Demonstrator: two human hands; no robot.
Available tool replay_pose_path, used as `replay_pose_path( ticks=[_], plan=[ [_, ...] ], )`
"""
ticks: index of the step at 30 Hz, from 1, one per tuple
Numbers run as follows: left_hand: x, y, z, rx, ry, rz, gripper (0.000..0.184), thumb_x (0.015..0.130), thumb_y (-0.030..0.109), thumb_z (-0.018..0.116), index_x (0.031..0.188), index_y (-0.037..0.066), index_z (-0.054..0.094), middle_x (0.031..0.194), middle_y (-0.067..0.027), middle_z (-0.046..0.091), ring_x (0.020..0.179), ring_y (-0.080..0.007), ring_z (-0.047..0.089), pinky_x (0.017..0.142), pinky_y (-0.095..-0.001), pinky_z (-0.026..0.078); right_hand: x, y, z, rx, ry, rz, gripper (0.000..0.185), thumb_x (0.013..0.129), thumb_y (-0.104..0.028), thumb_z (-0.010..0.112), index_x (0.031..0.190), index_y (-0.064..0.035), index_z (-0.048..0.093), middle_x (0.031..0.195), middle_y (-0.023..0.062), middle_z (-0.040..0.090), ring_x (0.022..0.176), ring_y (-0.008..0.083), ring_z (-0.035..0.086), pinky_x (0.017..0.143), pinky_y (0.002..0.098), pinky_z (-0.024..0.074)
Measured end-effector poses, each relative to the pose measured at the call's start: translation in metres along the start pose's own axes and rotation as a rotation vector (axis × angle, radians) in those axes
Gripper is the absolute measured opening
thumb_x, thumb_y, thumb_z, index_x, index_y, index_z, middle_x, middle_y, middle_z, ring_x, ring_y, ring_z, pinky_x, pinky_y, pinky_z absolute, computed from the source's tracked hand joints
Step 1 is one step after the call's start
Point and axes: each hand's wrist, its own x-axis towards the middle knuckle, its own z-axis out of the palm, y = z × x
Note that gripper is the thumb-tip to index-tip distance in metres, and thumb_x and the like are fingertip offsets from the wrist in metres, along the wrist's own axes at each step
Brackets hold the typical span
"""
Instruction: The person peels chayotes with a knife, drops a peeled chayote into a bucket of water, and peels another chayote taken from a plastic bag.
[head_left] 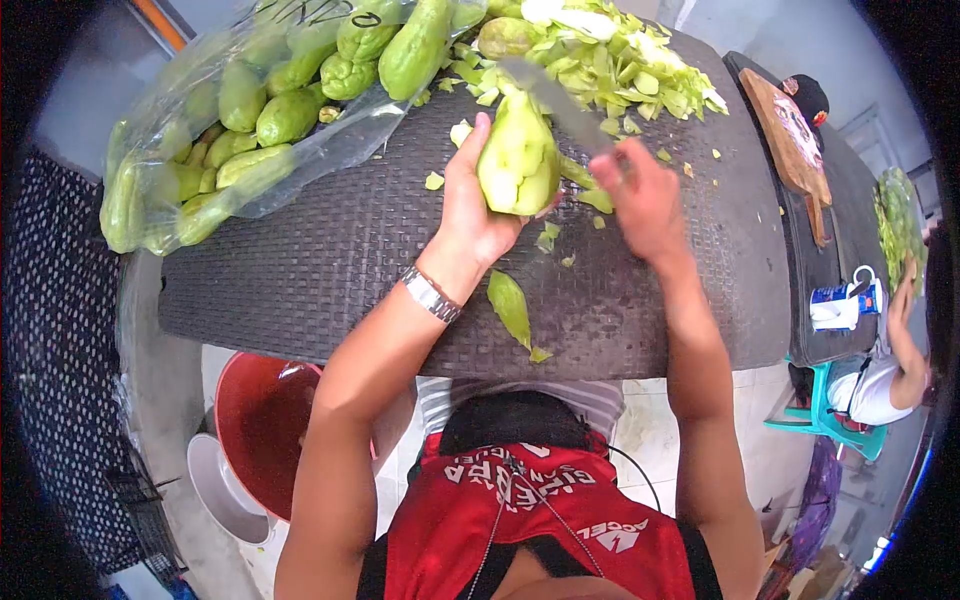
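A partly peeled chayote (518, 165), pale green with cut facets, rests in my left hand (470, 205), whose fingers wrap around its side and underneath. My right hand (645, 195) is closed on a knife (555, 100); its blade is blurred and slants up and left across the chayote's top. Below the right hand's fingers, strips of peel lie on the dark woven tabletop (380, 270). One long peel (510, 308) sits nearer to me. A heap of peelings (610, 60) spreads behind the blade, with a whole chayote (507, 38) at its left edge.
At the left, a clear plastic bag (330, 140) holds several unpeeled chayotes. A red bucket (265, 430) and a white basin (225, 490) stand on the floor. On a second table at right are a wooden board (785, 130), a mug (845, 302) and bagged greens (900, 220), beside a seated person (880, 375).
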Motion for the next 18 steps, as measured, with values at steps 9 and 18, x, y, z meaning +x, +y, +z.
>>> replay_pose_path(
  ticks=[9, 18],
  plan=[
    [-0.001, 0.004, -0.001, -0.026, -0.073, 0.009, 0.060, 0.094, 0.054, 0.064, 0.133, 0.008, 0.061, 0.121, -0.0147, 0.070, 0.108, -0.0310, 0.069, 0.101, -0.0471, 0.054, -0.019, -0.028, 0.015, -0.110, -0.040, -0.366, 0.065, 0.079, -0.070, 0.075, 0.099, -0.0092, 0.064, 0.060, 0.0004, 0.063, 0.053, 0.0239, 0.068, 0.051, 0.0382, 0.0520],
    [-0.001, 0.004, 0.002, -0.049, 0.022, 0.050, 0.054, 0.097, 0.048, 0.061, 0.134, 0.009, 0.058, 0.125, -0.0104, 0.068, 0.114, -0.0275, 0.066, 0.099, -0.0424, 0.052, -0.011, -0.011, 0.000, -0.177, -0.017, -0.349, 0.059, 0.080, -0.067, 0.075, 0.083, -0.0116, 0.058, 0.059, 0.0013, 0.063, 0.054, 0.0261, 0.068, 0.052, 0.0395, 0.0516]
  ],
)
